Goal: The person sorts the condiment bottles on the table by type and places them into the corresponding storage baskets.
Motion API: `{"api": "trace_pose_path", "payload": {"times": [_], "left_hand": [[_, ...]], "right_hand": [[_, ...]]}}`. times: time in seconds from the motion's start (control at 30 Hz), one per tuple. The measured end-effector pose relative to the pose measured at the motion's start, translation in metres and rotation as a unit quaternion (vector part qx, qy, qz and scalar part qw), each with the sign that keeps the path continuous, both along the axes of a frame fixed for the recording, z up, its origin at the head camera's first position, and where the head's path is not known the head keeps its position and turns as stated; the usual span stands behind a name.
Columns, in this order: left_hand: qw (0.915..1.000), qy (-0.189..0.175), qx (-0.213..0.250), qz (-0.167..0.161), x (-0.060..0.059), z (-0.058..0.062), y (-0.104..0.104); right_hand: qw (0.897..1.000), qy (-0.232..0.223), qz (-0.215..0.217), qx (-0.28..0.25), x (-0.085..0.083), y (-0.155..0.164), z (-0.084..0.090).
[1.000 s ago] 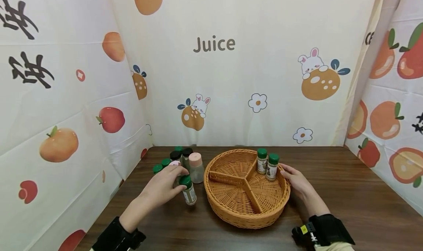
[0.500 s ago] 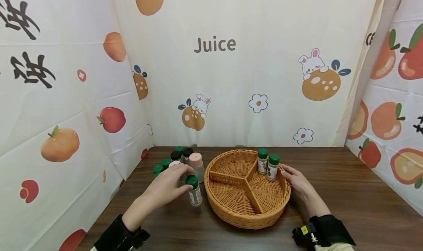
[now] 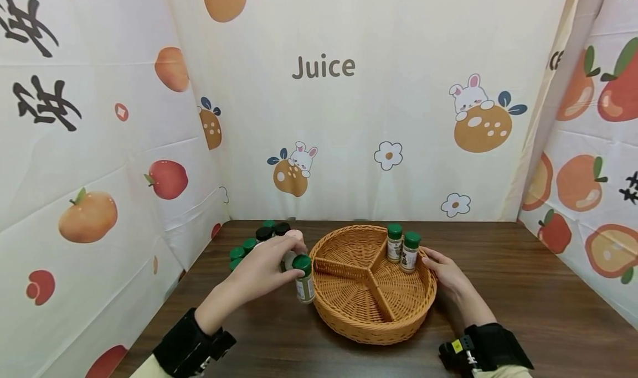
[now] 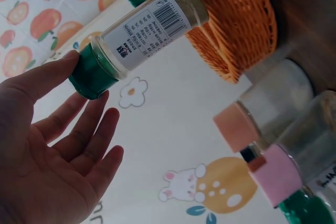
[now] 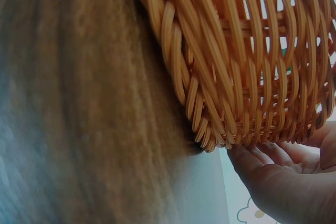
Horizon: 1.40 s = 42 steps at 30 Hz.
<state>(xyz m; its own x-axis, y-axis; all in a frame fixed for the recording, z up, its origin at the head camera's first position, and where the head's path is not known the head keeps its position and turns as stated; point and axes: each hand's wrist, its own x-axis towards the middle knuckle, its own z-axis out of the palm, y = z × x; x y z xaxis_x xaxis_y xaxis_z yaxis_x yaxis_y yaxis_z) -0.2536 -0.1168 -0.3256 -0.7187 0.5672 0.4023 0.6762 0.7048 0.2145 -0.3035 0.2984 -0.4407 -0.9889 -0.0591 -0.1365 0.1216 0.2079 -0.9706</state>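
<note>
My left hand (image 3: 266, 267) pinches a spice jar (image 3: 305, 289) by its green cap between thumb and fingers. Tilted in the left wrist view, this jar (image 4: 147, 30) shows a white barcode label and brownish contents. It overlaps the left wall of a round wicker basket (image 3: 371, 334) in the head view. Three compartments divide the basket; two green-capped jars, one here (image 3: 394, 244) and a second jar (image 3: 410, 254), stand upright in the right one. My right hand (image 3: 451, 275) holds the basket's right rim, its fingers (image 5: 268, 171) against the woven side.
Several jars crowd the table's back left, among them a peach-capped jar (image 4: 273, 103), a pink-capped jar (image 4: 286, 174), a black-capped jar (image 3: 264, 234) and green-capped jars (image 3: 237, 253). My left hand partly hides them. A printed cloth (image 3: 339, 118) rises behind the wooden table (image 3: 503, 273).
My left hand has carried the green-capped jar rightward from beside the other jars up to the basket's left side. The right hand and basket have stayed in place.
</note>
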Motion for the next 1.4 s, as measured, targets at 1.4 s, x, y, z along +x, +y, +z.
{"api": "trace_pose_path", "payload": {"times": [1.4], "left_hand": [[0.9951, -0.049, -0.022, -0.083, -0.023, 0.022, 0.134]], "right_hand": [[1.000, 0.002, -0.007, -0.005, 0.000, 0.000, -0.002]]}}
